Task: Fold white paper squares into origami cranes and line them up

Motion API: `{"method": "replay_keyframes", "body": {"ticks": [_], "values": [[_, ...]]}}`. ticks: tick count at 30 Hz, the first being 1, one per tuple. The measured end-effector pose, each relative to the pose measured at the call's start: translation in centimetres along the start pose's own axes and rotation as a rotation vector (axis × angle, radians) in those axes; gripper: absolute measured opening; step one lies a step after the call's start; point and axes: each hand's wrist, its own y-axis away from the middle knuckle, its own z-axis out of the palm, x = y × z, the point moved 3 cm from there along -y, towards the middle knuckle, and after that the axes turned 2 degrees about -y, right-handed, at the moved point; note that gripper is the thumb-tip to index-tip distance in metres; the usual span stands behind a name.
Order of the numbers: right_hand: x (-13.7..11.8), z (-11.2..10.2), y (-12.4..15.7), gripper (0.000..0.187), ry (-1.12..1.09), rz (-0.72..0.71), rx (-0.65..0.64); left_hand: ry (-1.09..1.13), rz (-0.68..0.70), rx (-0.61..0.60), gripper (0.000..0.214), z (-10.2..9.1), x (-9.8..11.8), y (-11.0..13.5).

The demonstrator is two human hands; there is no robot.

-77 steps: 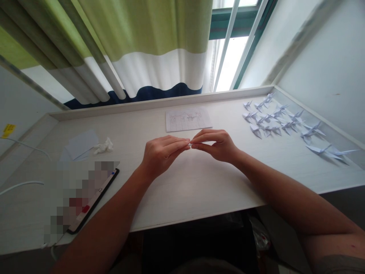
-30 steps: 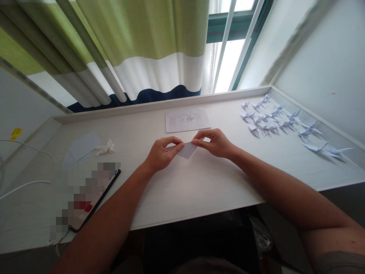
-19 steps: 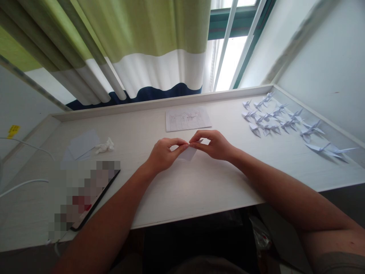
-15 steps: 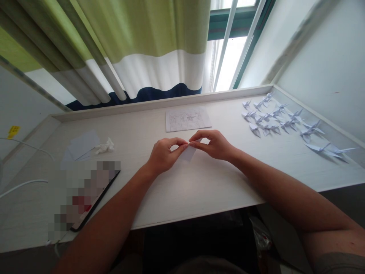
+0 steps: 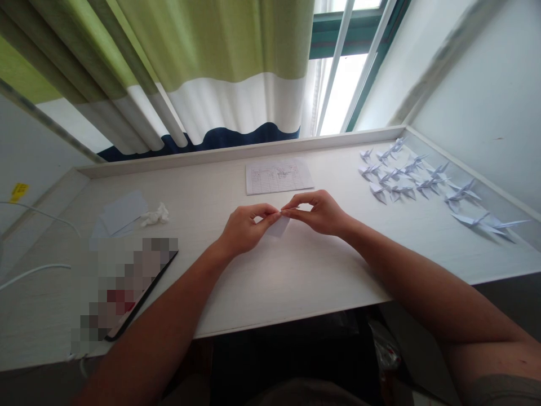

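A small folded piece of white paper [image 5: 279,226] is held up between my two hands, over the middle of the white desk. My left hand [image 5: 248,226] pinches its upper edge between thumb and forefinger. From the other side my right hand [image 5: 318,212] pinches the same edge, its fingertips touching those of the left. Most of the paper's top is covered by the fingers, so the folds there are hidden. Several white folded paper cranes [image 5: 393,176] stand in rows at the right end of the desk.
Beyond my hands lies a printed sheet with a table [image 5: 279,176]. At the left are loose white papers [image 5: 122,213], a crumpled tissue [image 5: 155,215], a blurred-out flat device [image 5: 139,287] and white cables [image 5: 38,272]. The desk [image 5: 296,287] has a raised rim at the back and sides.
Both hands stay pinched on the paper at almost the same spot. The right fingers have shifted slightly along its edge, and less of the paper shows.
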Motion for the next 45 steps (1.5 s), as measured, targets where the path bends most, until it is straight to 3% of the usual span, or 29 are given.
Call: {"method": "replay_keyframes", "body": {"ticks": [6,14,19,27,33,41,45], "values": [[-0.1,-0.1,-0.1,0.034,-0.003,0.038,-0.089,0.025,-0.051,-0.068,0.023,-0.4,0.4,0.0],[-0.3,-0.5,-0.2,0.033,0.120,0.005,-0.117,0.274,-0.070,-0.108,0.027,-0.1,-0.3,-0.3],[-0.1,-0.7,-0.1,0.049,0.150,0.024,-0.144,0.356,-0.148,-0.141,0.029,0.0,-0.9,-0.2],[1.4,-2.3,-0.6,0.063,-0.041,0.061,0.113,0.467,-0.259,0.030,0.038,-1.0,-2.2,-0.4],[1.9,-2.8,-0.8,0.064,-0.053,0.046,0.158,0.490,-0.290,0.077,0.044,-0.9,-2.1,-0.4],[2.2,-3.3,-0.9,0.066,-0.061,0.048,0.176,0.499,-0.295,0.024,0.050,-1.0,-1.8,-0.3],[2.4,-3.3,-1.0,0.065,-0.063,0.054,0.170,0.385,-0.286,0.049,0.048,-1.4,-1.3,-0.1]]}}
